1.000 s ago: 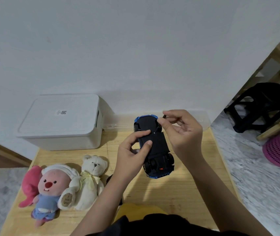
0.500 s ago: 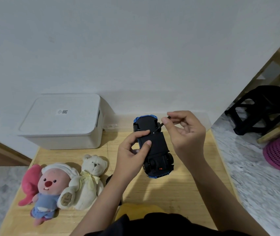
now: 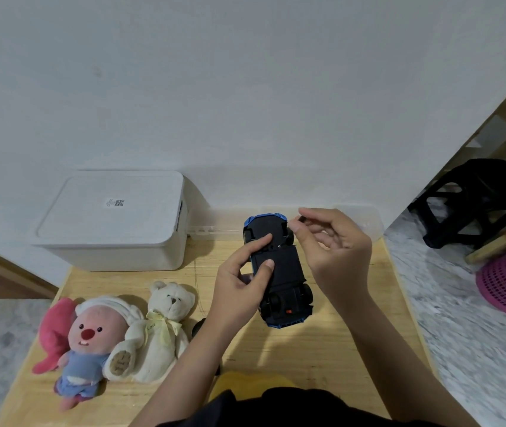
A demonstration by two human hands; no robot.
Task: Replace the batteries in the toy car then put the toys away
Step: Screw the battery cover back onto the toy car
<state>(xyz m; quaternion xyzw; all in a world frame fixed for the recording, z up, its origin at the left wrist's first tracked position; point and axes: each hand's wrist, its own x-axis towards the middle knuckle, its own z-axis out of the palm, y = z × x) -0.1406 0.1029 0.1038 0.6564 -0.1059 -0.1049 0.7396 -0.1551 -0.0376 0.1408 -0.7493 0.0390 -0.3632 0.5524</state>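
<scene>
Dark tool (image 3: 302, 219) (mostly finger-hidden)

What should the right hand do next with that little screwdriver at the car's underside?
Probably keep turning the screw. The left hand holds the toy car belly up, and the right hand pinches a thin tool angled toward the underside; its tip is too small to see clearly. The battery cover looks unopened.

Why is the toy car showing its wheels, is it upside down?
Yes, upside down. The toy car shows its flat black underside and wheels facing up, with the left hand holding it above the table.
</scene>
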